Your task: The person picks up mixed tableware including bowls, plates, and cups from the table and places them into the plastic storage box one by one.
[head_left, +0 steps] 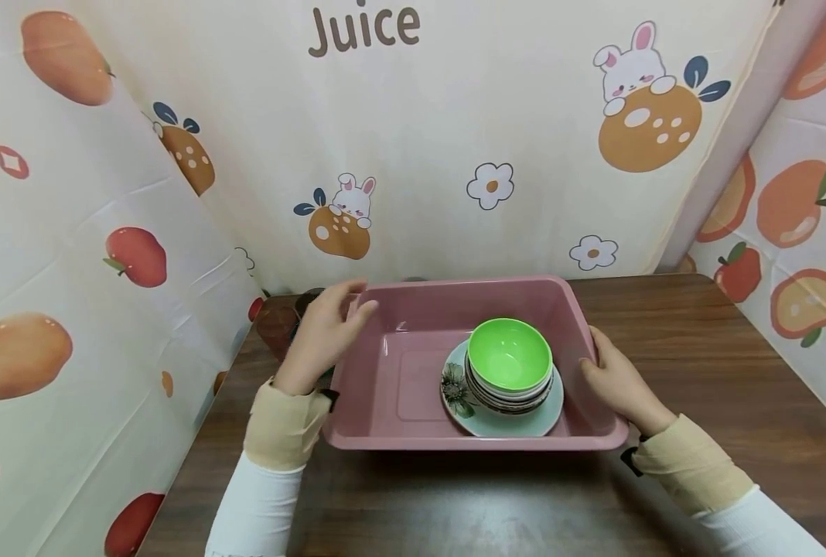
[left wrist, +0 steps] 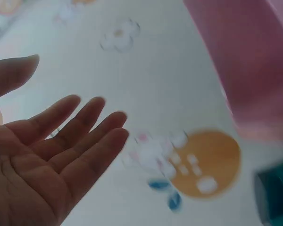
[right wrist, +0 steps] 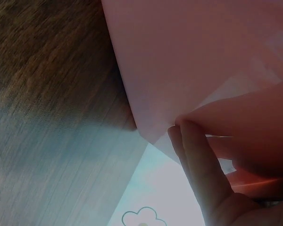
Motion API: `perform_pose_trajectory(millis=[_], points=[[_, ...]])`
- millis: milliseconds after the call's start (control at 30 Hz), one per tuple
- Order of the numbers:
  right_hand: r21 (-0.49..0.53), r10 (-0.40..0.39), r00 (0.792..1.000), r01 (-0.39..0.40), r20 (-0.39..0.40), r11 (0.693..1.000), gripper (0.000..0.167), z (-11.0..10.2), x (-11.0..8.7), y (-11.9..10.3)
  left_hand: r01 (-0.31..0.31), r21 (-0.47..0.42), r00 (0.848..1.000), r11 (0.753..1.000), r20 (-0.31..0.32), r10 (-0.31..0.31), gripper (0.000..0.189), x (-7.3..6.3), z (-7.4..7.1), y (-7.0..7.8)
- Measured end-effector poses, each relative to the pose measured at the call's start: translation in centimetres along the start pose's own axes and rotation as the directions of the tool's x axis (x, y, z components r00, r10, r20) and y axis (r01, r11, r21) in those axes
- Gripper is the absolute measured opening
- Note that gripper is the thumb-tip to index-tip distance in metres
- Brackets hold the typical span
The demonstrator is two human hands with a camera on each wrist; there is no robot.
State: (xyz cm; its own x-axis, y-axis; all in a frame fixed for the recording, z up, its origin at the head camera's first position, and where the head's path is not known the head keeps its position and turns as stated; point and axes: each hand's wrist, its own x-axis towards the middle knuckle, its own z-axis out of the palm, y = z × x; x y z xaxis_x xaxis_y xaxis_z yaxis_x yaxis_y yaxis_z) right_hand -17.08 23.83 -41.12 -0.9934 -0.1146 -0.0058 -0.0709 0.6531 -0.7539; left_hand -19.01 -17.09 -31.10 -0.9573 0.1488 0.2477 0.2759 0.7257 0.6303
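Note:
A pink plastic tub (head_left: 476, 443) stands on the wooden table. At its right end, my right hand (head_left: 622, 379) grips the rim, the thumb inside and the fingers over the outer side. Beside the left end is my left hand (head_left: 325, 333), its fingers spread and loosely bent; the left wrist view has the palm bare, with a gap to the tub wall (left wrist: 254, 70). In the tub's right half lies a pale plate (head_left: 482, 422) with a dark flower print. On that plate sits a stack of bowls (head_left: 510, 398), topped by a bright green bowl (head_left: 509, 356).
Dark reddish, see-through objects (head_left: 276, 329) stand behind the left hand at the table's far left. A dark teal thing (left wrist: 277, 193) shows below the tub in the left wrist view. Printed cloth (head_left: 427, 224) hangs behind the brown wooden table (head_left: 670, 348) and along both sides.

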Motion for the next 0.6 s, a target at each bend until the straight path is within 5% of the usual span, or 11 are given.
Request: perform_pose_trajectory(millis=[133, 300, 433, 600], points=[[0.008, 0.002, 1.0, -0.002, 0.003, 1.0, 0.062, 0.0, 0.1, -0.1, 0.052, -0.036, 0.989, 0.998, -0.139, -0.056, 0.05, -1.4, -1.3, -3.5], [0.01, -0.004, 1.0, 0.004, -0.006, 1.0, 0.061, 0.1, 0.1, -0.1, 0.128, -0.062, 0.943, 0.99, -0.301, -0.141, 0.053, -2.7, -2.3, -8.0], [0.005, -0.003, 1.0, 0.003, -0.01, 1.0, 0.062, 0.1, 0.1, 0.0, 0.177, -0.099, 0.915, 0.979, -0.351, -0.201, 0.058, -3.4, -2.2, -11.3], [0.002, 0.002, 1.0, -0.002, -0.009, 1.0, 0.062, 0.1, 0.1, 0.0, 0.27, -0.173, 0.886, 0.947, -0.34, -0.315, 0.071, -3.9, -1.6, -14.4]])
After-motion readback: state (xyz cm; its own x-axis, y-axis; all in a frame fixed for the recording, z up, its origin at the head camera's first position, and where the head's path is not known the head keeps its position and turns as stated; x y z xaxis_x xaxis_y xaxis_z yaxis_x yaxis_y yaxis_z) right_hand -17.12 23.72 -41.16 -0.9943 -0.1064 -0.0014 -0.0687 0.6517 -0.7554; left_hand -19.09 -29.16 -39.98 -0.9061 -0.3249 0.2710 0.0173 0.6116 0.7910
